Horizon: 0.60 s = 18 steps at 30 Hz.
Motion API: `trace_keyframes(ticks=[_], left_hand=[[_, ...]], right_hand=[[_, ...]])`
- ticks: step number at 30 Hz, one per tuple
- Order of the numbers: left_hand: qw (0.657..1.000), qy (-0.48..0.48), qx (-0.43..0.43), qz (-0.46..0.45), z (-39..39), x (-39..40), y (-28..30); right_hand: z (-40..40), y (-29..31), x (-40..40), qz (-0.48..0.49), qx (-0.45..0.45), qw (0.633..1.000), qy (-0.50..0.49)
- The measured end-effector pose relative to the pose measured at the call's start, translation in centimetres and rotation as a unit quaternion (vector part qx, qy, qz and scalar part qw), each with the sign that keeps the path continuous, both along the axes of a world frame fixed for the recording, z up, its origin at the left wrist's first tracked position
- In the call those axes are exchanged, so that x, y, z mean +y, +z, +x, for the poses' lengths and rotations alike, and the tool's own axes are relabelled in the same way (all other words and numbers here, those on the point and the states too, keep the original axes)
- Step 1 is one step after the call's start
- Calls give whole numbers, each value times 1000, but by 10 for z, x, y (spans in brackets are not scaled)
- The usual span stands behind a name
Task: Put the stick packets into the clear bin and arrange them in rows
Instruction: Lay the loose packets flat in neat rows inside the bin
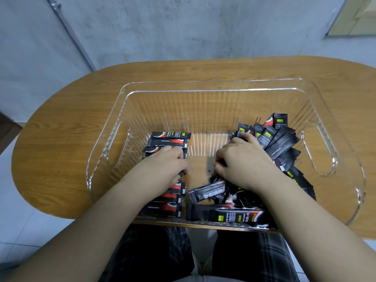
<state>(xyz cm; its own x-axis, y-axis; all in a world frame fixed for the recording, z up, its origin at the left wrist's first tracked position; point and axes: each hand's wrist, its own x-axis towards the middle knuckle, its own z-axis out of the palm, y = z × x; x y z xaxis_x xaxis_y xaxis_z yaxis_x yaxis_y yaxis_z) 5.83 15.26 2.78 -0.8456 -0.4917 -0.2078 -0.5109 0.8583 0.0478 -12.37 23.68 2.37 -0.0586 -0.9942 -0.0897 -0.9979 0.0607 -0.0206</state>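
Grey concrete wall, oval wooden table (67,110) with a clear ribbed plastic bin (203,92) on it. Head view: your left hand (164,161) lies palm-down, fingers curled over the neat row of black-and-red stick packets (168,139) along the bin's left side. Your right hand (242,159) reaches into the loose heap of black packets (282,139) on the right, fingers curled, pinching some.

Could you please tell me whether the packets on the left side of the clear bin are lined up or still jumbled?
Lined up: the black stick packets lie parallel in one row along the clear plastic bin's left side.
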Motion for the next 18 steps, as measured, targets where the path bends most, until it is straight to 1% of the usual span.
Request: trace_keyframes(ticks=[3, 6, 7, 12, 14, 18], left_hand=[[999, 14, 19, 21, 8, 0, 5], [998, 41, 44, 20, 19, 2, 12], [998, 50, 36, 22, 24, 2, 13], [995, 63, -72, 19, 31, 6, 13], [994, 65, -84, 12, 30, 6, 9], [995, 75, -65, 5, 28, 4, 5]], right_hand=[[-1, -1, 0, -1, -2, 1000, -2], [0, -1, 0, -5, 1, 1000, 0], [-1, -1, 0, -6, 0, 1000, 0], [-1, -1, 0, -1, 3, 1000, 3], [-1, -1, 0, 0, 4, 1000, 2], [-1, -1, 1, 2, 6, 1000, 3]])
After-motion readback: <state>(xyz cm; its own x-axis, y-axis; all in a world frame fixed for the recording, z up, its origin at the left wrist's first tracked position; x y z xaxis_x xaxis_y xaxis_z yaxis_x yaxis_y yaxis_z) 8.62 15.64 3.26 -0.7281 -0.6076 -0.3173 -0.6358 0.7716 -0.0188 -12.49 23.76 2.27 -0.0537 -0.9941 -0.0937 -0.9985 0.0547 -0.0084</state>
